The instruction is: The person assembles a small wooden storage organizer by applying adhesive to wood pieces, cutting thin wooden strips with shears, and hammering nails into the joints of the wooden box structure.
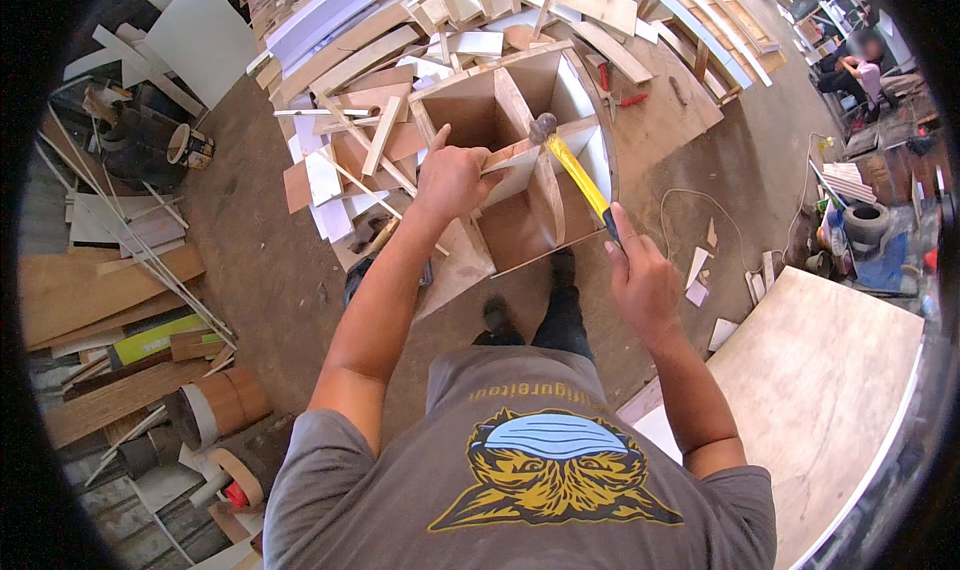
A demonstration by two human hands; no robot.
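An open wooden box (572,92) with crossed dividers stands in front of me, split into several compartments with brown and white inner faces. My left hand (455,178) grips the left part of the crosswise divider (513,156), thumb on the near side and one finger stretched along the box's left side. A hammer (580,178) with a yellow and black handle is in my right hand (642,275), wrapped round the handle's lower end. Its round metal head is over the middle of the box, near where the dividers cross; I cannot tell whether it touches the wood.
Red-handled pincers (620,98) lie on a board right of the box. Wood offcuts (350,140) pile up to the left and behind. A large plywood sheet (840,370) is at my right, a bucket (190,147) far left. Another person (862,75) sits far right.
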